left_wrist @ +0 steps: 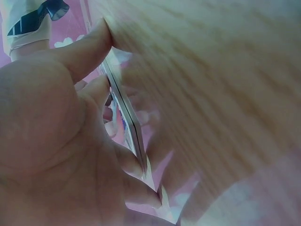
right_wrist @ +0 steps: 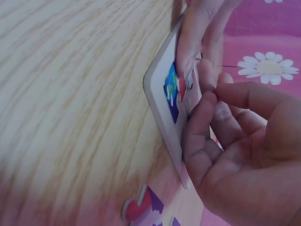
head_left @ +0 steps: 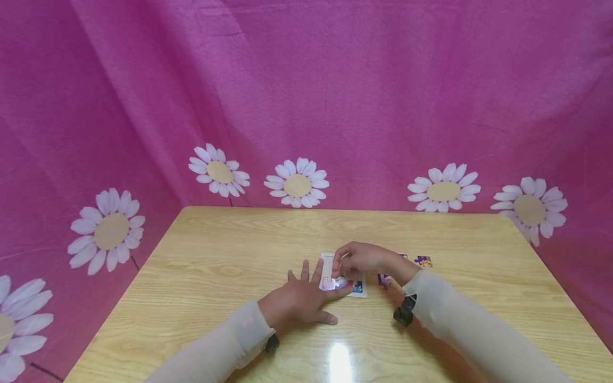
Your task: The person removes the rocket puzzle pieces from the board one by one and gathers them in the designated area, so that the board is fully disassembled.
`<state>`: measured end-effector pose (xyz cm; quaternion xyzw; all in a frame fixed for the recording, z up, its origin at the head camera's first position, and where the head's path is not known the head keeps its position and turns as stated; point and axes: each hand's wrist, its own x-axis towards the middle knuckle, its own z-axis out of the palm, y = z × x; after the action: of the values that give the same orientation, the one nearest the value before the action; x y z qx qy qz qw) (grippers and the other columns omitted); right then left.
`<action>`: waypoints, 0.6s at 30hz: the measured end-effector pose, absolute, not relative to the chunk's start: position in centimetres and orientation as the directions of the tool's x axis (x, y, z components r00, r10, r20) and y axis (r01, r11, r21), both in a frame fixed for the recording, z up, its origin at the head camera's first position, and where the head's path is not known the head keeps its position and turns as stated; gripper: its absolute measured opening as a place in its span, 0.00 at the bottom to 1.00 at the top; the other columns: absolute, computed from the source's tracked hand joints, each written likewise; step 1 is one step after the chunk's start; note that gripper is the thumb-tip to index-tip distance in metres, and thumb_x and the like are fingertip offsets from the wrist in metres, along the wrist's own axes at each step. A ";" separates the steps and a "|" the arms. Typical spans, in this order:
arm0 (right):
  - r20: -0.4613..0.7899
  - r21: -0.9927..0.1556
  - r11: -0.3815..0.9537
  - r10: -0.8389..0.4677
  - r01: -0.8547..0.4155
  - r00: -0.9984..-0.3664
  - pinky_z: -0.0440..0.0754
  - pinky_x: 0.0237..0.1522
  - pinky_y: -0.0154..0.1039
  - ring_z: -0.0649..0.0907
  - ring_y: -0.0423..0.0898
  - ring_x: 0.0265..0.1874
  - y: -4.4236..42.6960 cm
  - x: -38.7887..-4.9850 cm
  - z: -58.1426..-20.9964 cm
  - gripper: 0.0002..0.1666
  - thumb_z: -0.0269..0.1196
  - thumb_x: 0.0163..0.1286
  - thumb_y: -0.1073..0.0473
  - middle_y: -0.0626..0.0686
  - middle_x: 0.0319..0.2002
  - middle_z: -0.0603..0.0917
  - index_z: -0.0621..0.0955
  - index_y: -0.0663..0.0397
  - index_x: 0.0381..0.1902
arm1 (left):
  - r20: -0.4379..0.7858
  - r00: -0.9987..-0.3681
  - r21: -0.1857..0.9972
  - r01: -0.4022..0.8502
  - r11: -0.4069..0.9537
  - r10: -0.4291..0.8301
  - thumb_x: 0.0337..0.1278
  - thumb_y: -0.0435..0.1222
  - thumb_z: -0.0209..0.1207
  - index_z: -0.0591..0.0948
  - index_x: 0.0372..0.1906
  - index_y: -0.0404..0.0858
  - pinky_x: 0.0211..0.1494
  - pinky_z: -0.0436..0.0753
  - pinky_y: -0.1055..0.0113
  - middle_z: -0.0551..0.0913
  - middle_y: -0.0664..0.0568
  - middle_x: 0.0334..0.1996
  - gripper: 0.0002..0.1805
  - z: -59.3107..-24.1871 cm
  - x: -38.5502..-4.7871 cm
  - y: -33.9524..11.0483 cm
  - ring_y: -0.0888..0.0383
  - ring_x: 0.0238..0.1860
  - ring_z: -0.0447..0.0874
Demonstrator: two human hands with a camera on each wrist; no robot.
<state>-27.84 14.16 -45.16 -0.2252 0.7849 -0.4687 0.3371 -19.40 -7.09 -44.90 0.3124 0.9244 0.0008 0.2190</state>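
Observation:
A white-framed jigsaw puzzle board (head_left: 328,261) lies on the table, partly filled with colourful pieces. My left hand (head_left: 304,300) is spread flat at its near left side, the index finger reaching across the lower part of the picture. From the right, my right hand (head_left: 361,258) comes over the board with bent fingers. In the right wrist view, thumb and fingertips of the right hand (right_wrist: 235,127) come together close above the board; whether a piece is between them is hidden. Blue and red picture parts (right_wrist: 171,84) show beside the left fingertip.
Loose puzzle pieces lie right of the board, one purple and yellow (head_left: 423,261), another purple and pink (head_left: 384,281) near the right wrist. The wooden table (head_left: 230,250) is bordered by a pink curtain (head_left: 335,106) with white flowers.

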 end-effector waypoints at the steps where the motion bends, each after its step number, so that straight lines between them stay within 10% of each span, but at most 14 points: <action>1: -0.323 -0.890 0.455 -0.665 -0.022 -0.673 0.70 0.29 0.34 0.71 0.42 0.24 14.2 -27.9 -45.2 0.08 0.57 0.65 0.72 0.52 0.36 0.89 0.81 0.68 0.40 | -0.407 -0.709 0.142 0.574 0.807 0.576 0.63 0.70 0.53 0.49 0.77 0.82 0.67 0.55 0.20 0.37 0.36 0.83 0.41 -44.9 -19.4 -7.1 0.22 0.78 0.38; 18: -0.257 -0.896 0.437 -0.659 -0.082 -0.707 0.77 0.32 0.32 0.81 0.39 0.28 12.7 -27.7 -45.5 0.08 0.69 0.63 0.74 0.49 0.27 0.86 0.80 0.68 0.37 | -0.421 -0.705 0.161 0.561 0.812 0.571 0.63 0.69 0.54 0.48 0.76 0.84 0.67 0.53 0.18 0.33 0.39 0.84 0.41 -45.1 -19.5 -7.1 0.23 0.78 0.35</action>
<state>-27.70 12.68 -45.46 -0.2341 0.7915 -0.4763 0.3030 -19.55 -7.09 -45.07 0.3066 0.9232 0.0101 0.2314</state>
